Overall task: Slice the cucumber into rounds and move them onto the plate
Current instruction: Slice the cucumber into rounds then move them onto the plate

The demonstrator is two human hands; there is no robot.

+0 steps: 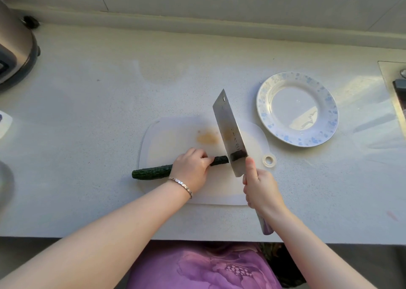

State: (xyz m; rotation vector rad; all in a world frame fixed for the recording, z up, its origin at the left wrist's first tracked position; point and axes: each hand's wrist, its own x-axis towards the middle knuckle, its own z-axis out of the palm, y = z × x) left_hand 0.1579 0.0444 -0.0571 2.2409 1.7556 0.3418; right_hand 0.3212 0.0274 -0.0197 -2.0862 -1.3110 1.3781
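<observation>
The fingers [203, 157] of the left hand [191, 170] are curled down over the middle of the cucumber [153, 172], pinning it to the cutting board [175, 139]. The fingers [250, 164] of the right hand [261, 187] are wrapped closed around the handle of the cleaver [229, 132], with one finger extended up along the rear of the blade. The blade stands steeply over the right-hand end of the cucumber, its edge at or just beside the tip; whether it has entered the skin cannot be determined. The cucumber lies lengthwise across the near half of the board, with its left end overhanging the board edge above the table [87, 113]. The plate [329, 121] sits on the table to the right, beyond the board and apart from it. Hazards, as a judgement: the left fingertips are near the cutting line, and a blade drifting left would reach them; the round cucumber may roll if the hold slackens; the overhanging end gives uneven support; the thin board may slide on the smooth table under pressure. Count: one cucumber, uncut as far as visible; zero rounds on the board; zero rounds on the plate; one cleaver; one board; one plate; one bracelet [181, 184] on the left wrist.
</observation>
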